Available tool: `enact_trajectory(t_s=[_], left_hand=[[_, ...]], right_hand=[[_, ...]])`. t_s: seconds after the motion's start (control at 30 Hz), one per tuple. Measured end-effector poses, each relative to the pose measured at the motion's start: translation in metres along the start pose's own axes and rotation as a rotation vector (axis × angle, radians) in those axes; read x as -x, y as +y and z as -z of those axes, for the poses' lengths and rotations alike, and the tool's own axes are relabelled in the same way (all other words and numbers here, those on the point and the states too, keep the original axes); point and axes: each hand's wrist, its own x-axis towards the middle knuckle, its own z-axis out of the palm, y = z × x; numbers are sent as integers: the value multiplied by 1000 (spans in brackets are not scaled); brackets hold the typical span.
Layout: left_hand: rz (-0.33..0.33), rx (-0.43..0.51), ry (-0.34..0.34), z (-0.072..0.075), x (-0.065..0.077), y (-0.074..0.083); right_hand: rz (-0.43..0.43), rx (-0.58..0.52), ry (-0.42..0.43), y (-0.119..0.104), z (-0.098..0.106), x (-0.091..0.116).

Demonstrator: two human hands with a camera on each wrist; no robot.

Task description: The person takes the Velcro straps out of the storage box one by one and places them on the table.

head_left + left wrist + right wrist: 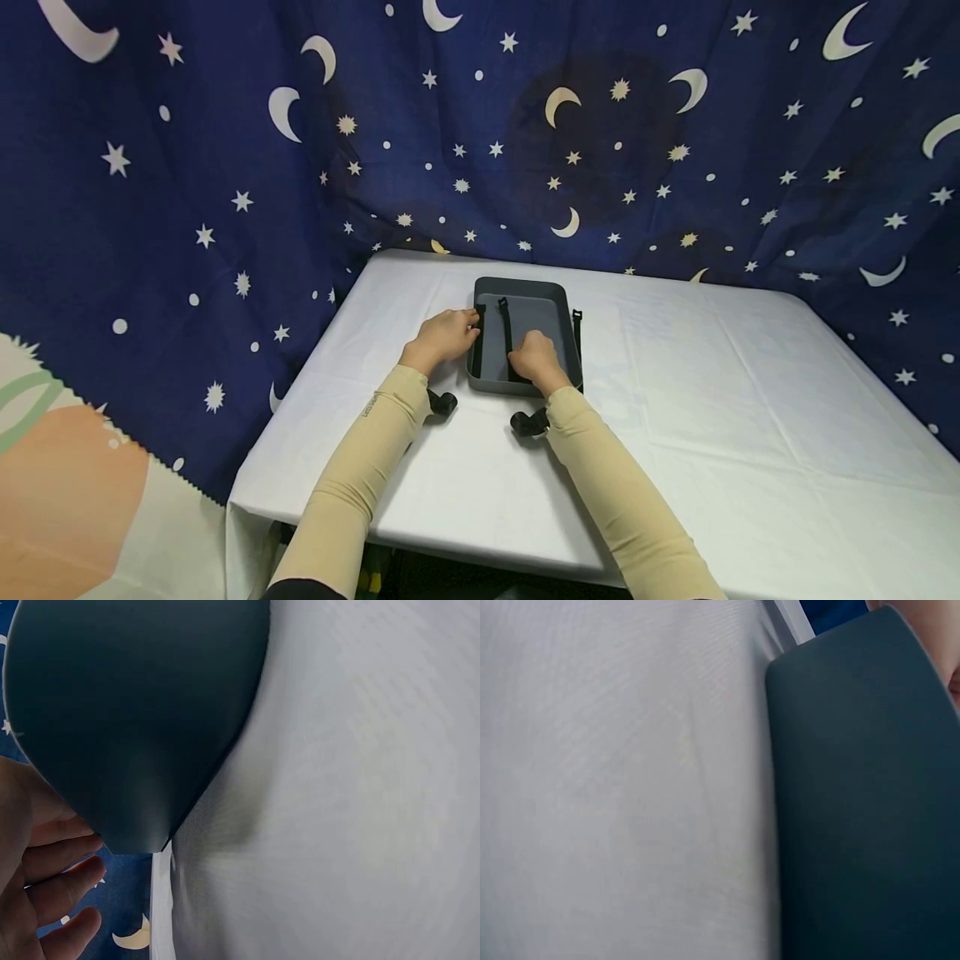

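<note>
A grey rectangular tray [525, 289] with raised walls sits on the white-covered table. Inside it, a black strap [505, 321] with a slotted end runs lengthwise near the middle. My right hand [536, 358] is over the tray's near half, fingers curled, gripping that strap towards its near end; the fingertips are hidden. Along the left inner wall lies a second black strap [478, 354]. My left hand [446, 335] is at the left rim, its fingertips touching there; in the left wrist view its loosely bent fingers [64, 889] are beside the tray's outer wall [142, 735].
Another black strap [577, 329] hangs over or stands against the tray's right wall. White cloth [720, 400] covers the table, and a dark blue curtain [510, 100] with moons and stars rises behind it. Black wrist devices [529, 423] jut inward from both forearms.
</note>
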Motion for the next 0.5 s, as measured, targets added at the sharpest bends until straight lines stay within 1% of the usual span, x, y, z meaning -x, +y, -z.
enact_trajectory(t_s=[0.13,0.3,0.5], left_hand=[[4,-2,1,0,1,0],[5,-5,-9,1,1,0],[3,4,-12,1,1,0]], right_hand=[[11,-62,5,2,-1,1],[30,-114,11,2,-1,2],[28,-181,1,2,0,2]])
